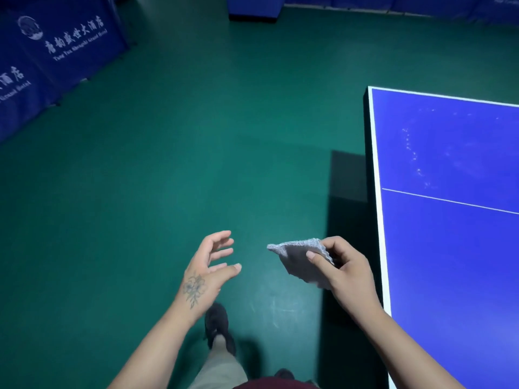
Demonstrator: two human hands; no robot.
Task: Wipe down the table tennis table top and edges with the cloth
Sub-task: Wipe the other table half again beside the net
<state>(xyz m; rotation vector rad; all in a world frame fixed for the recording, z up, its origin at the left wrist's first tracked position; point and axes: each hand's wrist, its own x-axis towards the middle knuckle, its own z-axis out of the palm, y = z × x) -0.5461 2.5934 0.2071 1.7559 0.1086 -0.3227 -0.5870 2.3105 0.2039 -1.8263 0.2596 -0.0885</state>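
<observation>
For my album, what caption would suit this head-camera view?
Right hand grips a grey cloth beside the blue table tennis table, left hand open over the green floor.

two hands are showing: the left hand (209, 265) and the right hand (344, 269). one cloth (302, 261) is showing, and one table (449, 248) is standing at the right. two white lines are crossing inward on its top, besides the white edge. two shoes are showing, one (217, 324) forward. three blue barriers (70, 51) with lettering are standing at the left, and one blue box (254, 8) is sitting far off.
</observation>
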